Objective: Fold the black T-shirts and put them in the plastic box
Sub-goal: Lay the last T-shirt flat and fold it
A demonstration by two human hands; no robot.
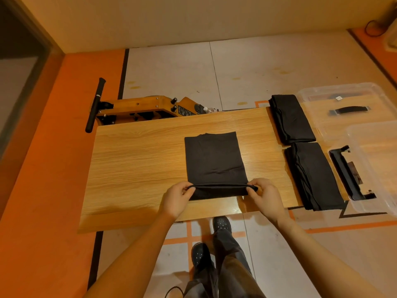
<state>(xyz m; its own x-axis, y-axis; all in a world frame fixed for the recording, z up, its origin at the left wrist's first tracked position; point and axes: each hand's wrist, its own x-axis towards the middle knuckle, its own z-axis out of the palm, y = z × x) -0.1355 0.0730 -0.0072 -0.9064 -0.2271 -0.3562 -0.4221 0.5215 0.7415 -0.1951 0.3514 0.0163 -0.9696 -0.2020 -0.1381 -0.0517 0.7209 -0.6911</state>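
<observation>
A black T-shirt (213,158), folded into a narrow rectangle, lies in the middle of the wooden table (133,160). Its near hem is lifted off the table. My left hand (177,197) pinches the hem's left corner and my right hand (265,195) pinches its right corner. Two folded black T-shirts lie along the table's right edge, one at the far end (289,118) and one nearer (314,176). The clear plastic box (373,168) stands on the floor to the right of the table, with its clear lid (343,104) lying behind it.
An orange wooden machine with a black handle (137,108) stands behind the table's far left corner. My feet in dark shoes (221,224) are at the table's near edge. A cable lies on the floor at the far right (373,29).
</observation>
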